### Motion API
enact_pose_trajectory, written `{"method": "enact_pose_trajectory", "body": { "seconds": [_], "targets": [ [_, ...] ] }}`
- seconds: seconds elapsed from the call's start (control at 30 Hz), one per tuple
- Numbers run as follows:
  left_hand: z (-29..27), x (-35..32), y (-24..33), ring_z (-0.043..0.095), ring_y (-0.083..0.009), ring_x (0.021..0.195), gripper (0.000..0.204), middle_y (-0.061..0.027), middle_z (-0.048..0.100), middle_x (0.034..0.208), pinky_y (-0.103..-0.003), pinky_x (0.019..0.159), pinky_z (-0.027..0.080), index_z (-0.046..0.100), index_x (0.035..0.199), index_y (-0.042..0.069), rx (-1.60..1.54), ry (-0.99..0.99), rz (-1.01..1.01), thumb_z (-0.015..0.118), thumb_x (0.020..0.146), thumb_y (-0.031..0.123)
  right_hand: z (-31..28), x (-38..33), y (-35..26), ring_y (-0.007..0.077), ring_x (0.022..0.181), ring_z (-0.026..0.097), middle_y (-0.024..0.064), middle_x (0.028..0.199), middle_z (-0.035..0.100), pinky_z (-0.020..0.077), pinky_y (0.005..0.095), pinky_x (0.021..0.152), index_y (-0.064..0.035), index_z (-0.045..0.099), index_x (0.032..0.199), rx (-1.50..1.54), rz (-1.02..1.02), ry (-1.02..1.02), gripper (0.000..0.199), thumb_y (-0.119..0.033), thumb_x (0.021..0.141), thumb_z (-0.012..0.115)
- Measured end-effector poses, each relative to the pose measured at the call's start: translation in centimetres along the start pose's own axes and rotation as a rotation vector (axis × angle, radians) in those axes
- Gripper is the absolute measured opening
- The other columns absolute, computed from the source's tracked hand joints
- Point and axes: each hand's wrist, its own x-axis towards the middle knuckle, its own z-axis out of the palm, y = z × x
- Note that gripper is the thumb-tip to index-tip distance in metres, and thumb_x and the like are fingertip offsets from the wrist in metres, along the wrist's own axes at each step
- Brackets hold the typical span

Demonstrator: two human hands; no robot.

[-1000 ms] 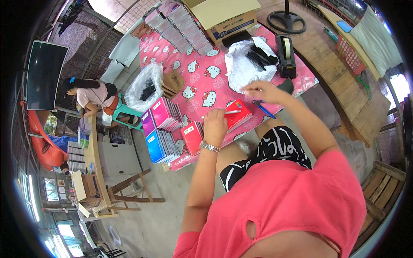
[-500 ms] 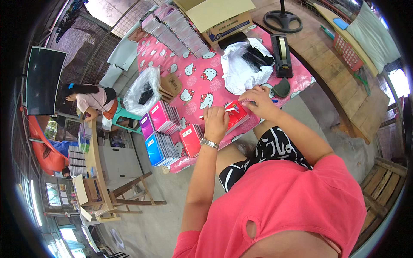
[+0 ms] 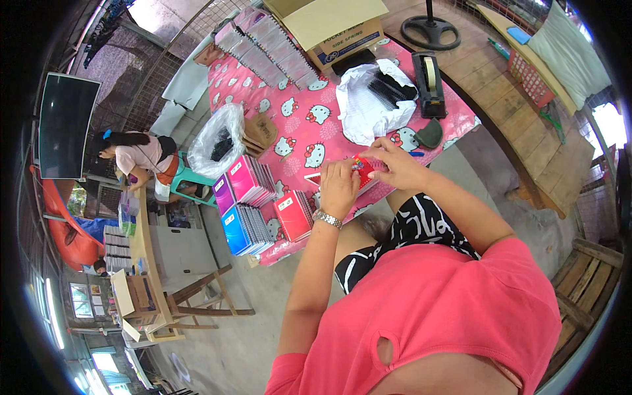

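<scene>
At the table's near edge a small red notebook [image 3: 366, 175] lies between my hands. My left hand [image 3: 339, 187] is closed on its left side, where a white page or flap sticks out past my fingers. From the right, my right hand [image 3: 394, 166] bends its fingers over the far right edge, with the thumb on the cover. My fingers partly hide the notebook. Left of my hands stand rows of spiral notebooks: red ones [image 3: 292, 212], pink ones [image 3: 247, 182], blue ones [image 3: 240, 227] and purple ones [image 3: 224, 190].
A white wrapping with black binding coils [image 3: 388, 91], a tape dispenser [image 3: 430, 85], a dark green pouch [image 3: 429, 134] and a blue pen [image 3: 416, 154] lie beyond. Farther back are a clear plastic bag [image 3: 227, 131], stacked notebooks [image 3: 266, 49] and a cardboard box [image 3: 345, 43]. Another person [image 3: 141, 155] sits at left.
My right hand has drawn closer to the left and lower over the red notebook. The left hand has shifted slightly right, covering more of the cover.
</scene>
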Motion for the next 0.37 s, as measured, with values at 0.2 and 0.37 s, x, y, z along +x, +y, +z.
{"method": "enact_pose_trajectory", "body": {
  "seconds": [0.2,0.37],
  "targets": [
    [-0.1,0.0,-0.4,0.054,-0.0342,0.097,0.028,-0.0158,0.059,0.099,-0.046,0.097,0.038,0.053,0.111,0.003,-0.040,-0.048,-0.003,0.059,0.084,0.005,0.0,0.7,1.2,0.0307,0.091,0.059,0.0093,0.095,0.062,0.0465,0.0414,0.081,-0.0086,0.065,0.101,-0.103,-0.001,-0.070,0.020,-0.014,0.082,0.067],
    [-0.2,-0.2,-1.6,0.056,-0.0331,0.101,0.030,-0.0171,0.061,0.103,-0.047,0.102,0.036,0.053,0.113,0.004,-0.087,-0.129,-0.003,0.058,0.083,0.002,0.3,0.7,1.4,0.0291,0.093,0.058,0.0092,0.096,0.063,0.0457,0.0418,0.079,-0.0101,0.065,0.100,-0.170,-0.062,-0.006,0.021,-0.013,0.080,0.068]
  ]
}}
